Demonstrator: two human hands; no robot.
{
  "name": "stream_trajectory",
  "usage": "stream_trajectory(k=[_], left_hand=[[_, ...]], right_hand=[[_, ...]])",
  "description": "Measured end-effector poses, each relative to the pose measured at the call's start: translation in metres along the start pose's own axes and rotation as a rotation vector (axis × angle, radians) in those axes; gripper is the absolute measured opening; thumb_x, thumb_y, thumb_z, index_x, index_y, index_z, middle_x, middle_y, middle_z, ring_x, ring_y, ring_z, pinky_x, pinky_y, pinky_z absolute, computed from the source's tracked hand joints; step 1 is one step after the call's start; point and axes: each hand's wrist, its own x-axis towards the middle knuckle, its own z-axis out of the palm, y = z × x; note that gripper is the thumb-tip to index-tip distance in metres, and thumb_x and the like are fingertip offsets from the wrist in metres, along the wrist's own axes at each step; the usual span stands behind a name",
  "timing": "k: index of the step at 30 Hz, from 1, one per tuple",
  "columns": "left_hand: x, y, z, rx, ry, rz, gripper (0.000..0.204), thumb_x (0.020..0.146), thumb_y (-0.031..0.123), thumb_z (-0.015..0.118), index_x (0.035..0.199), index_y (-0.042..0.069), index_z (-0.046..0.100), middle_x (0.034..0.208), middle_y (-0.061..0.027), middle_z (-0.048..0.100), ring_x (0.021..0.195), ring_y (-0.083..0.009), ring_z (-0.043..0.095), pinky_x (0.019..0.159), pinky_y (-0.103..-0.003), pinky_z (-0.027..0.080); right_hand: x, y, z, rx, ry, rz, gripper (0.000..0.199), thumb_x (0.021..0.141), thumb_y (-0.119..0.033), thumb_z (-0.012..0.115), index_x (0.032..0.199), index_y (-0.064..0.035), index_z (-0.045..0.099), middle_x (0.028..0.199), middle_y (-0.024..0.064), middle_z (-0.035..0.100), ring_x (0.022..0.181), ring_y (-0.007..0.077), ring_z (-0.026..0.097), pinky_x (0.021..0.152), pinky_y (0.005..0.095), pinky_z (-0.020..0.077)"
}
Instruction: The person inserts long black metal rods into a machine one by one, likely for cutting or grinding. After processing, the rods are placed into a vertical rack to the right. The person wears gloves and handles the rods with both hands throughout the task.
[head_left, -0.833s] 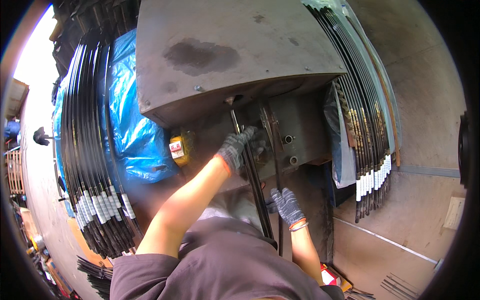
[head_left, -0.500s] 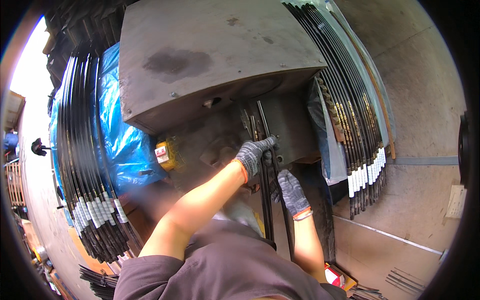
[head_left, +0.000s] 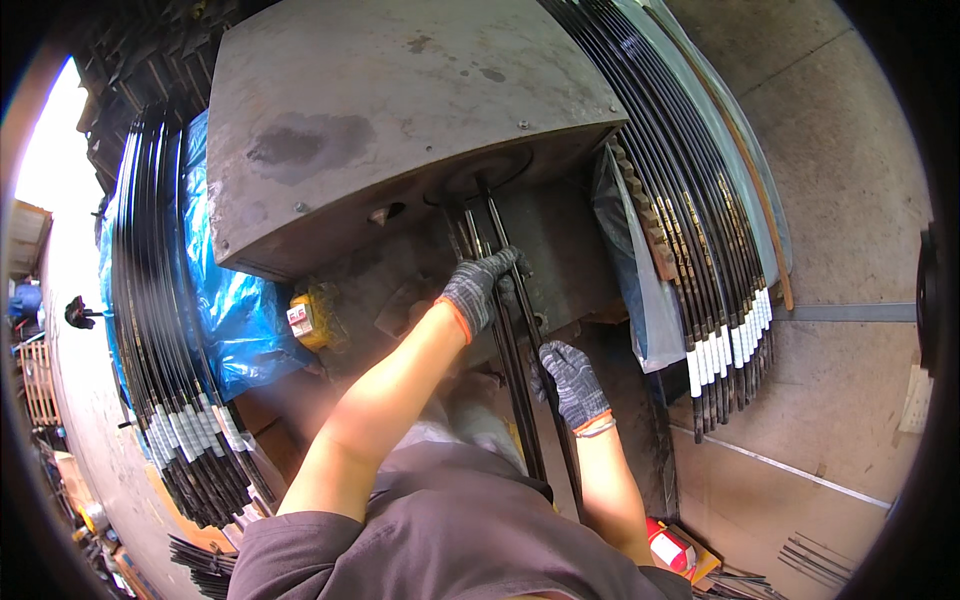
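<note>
My left hand point(head_left: 482, 288), in a grey knit glove with an orange cuff, closes around several long thin black rods point(head_left: 517, 405) below the grey metal box. One black rod point(head_left: 530, 315) stands apart on the right, its far end meeting the dark round part point(head_left: 500, 172) on the box's front. Lower down, my right hand point(head_left: 575, 383), gloved the same way, is wrapped around that rod. The near ends of the rods run down beside my body. Whether the far end goes into the round part or only touches it, I cannot tell.
The grey box point(head_left: 400, 90) fills the space ahead. Rows of black rods with white bands stand at left point(head_left: 160, 300) and right point(head_left: 700, 250). Blue plastic sheeting point(head_left: 235, 310) hangs beside the left row. A yellow item point(head_left: 315, 318) sits under the box. A red-and-white package point(head_left: 672, 550) lies lower right.
The right-hand rod's far end has moved up to the round part of the box; before, it stood free below it. Both hands keep their hold. The whole view has shifted slightly.
</note>
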Motion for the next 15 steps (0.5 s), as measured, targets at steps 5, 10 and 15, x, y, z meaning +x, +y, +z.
stream_trajectory(k=[5, 10, 15], left_hand=[[0.004, 0.008, 0.002, 0.019, -0.012, 0.042, 0.013, 0.086, 0.017, 0.057, 0.084, 0.004, 0.061, 0.070, -0.0044, 0.062, 0.050, -0.0100, 0.052, 0.040, -0.020, 0.038], [0.007, 0.008, 0.004, 0.002, 0.005, 0.062, 0.015, 0.086, 0.017, 0.057, 0.081, 0.004, 0.060, 0.070, -0.0047, 0.061, 0.046, -0.0086, 0.047, 0.038, -0.021, 0.036], [0.011, 0.008, 0.001, 0.037, 0.003, 0.089, 0.015, 0.086, 0.018, 0.058, 0.082, 0.004, 0.061, 0.071, -0.0054, 0.063, 0.047, -0.0091, 0.049, 0.038, -0.020, 0.036]], right_hand=[[0.009, -0.005, 0.003, 0.007, 0.020, 0.020, 0.018, 0.087, -0.018, 0.055, 0.074, -0.0054, 0.054, 0.059, 0.0038, 0.053, 0.048, 0.0123, 0.051, 0.043, 0.0253, 0.0401], [0.010, -0.007, 0.005, -0.005, 0.039, 0.011, 0.017, 0.087, -0.016, 0.055, 0.075, -0.0043, 0.055, 0.059, 0.0040, 0.053, 0.047, 0.0115, 0.050, 0.043, 0.0246, 0.0397], [0.010, -0.011, 0.006, -0.033, 0.059, 0.002, 0.017, 0.085, -0.013, 0.058, 0.072, -0.0045, 0.053, 0.057, 0.0031, 0.053, 0.044, 0.0100, 0.049, 0.042, 0.0239, 0.0392]])
